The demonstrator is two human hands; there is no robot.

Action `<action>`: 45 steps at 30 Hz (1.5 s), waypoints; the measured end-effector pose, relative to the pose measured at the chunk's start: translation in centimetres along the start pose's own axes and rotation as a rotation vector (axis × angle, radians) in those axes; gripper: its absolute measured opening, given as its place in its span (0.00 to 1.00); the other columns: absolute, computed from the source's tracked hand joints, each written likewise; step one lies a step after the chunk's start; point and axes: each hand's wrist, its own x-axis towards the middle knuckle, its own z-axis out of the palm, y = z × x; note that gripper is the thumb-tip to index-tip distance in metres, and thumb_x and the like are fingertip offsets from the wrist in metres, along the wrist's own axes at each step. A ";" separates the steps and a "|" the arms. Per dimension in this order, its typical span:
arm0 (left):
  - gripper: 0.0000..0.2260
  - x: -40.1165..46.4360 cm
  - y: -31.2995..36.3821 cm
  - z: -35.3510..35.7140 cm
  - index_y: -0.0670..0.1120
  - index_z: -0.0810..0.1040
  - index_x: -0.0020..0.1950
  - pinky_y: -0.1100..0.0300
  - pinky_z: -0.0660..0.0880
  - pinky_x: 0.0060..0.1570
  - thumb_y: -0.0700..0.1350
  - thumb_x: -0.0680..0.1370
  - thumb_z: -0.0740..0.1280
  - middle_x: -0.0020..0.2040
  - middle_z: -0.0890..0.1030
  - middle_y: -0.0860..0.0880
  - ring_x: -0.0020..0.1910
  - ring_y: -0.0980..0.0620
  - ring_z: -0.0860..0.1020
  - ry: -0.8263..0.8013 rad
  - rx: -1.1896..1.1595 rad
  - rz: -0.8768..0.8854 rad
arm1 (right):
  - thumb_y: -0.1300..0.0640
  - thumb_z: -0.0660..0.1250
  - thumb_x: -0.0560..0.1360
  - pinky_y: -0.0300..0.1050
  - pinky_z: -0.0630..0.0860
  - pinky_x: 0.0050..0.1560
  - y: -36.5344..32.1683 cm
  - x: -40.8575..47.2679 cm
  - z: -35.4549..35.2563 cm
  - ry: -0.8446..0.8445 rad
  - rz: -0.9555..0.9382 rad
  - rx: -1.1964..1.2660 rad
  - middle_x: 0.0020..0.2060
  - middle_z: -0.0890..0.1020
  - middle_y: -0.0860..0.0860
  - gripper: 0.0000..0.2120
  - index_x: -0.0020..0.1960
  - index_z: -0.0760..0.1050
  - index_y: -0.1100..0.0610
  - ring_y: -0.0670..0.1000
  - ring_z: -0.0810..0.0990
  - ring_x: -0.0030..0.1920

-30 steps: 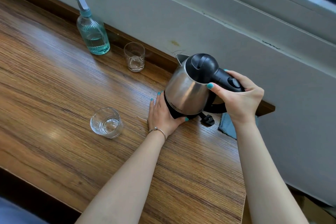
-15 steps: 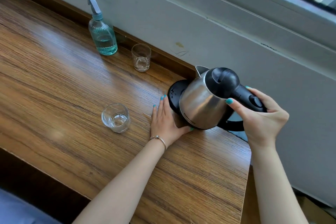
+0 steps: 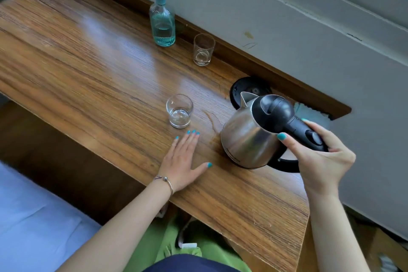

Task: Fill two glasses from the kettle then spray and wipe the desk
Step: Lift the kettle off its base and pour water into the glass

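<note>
Right hand point(image 3: 318, 152) grip wrapped round kettle point(image 3: 249, 137) handle, kettle lifted off base point(image 3: 237, 93). Left hand point(image 3: 184, 159) flat, fingers spread on table point(image 3: 88, 73). Near glass point(image 3: 179, 111) just left of spout: steady it, tilt slow. Far glass point(image 3: 203, 49) by spray bottle point(image 3: 162, 22).

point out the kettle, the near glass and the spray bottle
kettle point(image 3: 247, 137), head view, steel body
near glass point(image 3: 180, 111), head view, side wall
spray bottle point(image 3: 162, 24), head view, ribbed glass body
</note>
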 end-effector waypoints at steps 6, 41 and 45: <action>0.38 -3.4 -7.1 -2.1 0.44 0.50 0.80 0.59 0.39 0.76 0.64 0.79 0.58 0.81 0.51 0.48 0.79 0.54 0.44 -0.033 0.034 0.057 | 0.41 0.80 0.58 0.25 0.77 0.45 -1.9 -5.9 2.8 0.055 0.066 -0.004 0.43 0.82 0.29 0.21 0.49 0.81 0.42 0.35 0.83 0.46; 0.46 2.8 -12.7 -2.1 0.44 0.48 0.80 0.50 0.45 0.77 0.75 0.73 0.41 0.81 0.51 0.45 0.80 0.49 0.48 0.052 0.287 -0.015 | 0.57 0.78 0.63 0.33 0.79 0.39 -1.7 -10.3 8.5 0.240 0.262 0.306 0.38 0.86 0.44 0.13 0.47 0.83 0.52 0.41 0.84 0.39; 0.46 2.7 -12.5 -2.4 0.44 0.47 0.80 0.50 0.44 0.77 0.75 0.73 0.42 0.81 0.50 0.46 0.80 0.49 0.47 0.049 0.296 -0.019 | 0.53 0.78 0.61 0.36 0.79 0.43 -2.1 -10.2 8.7 0.264 0.255 0.298 0.39 0.86 0.43 0.11 0.43 0.84 0.45 0.43 0.85 0.42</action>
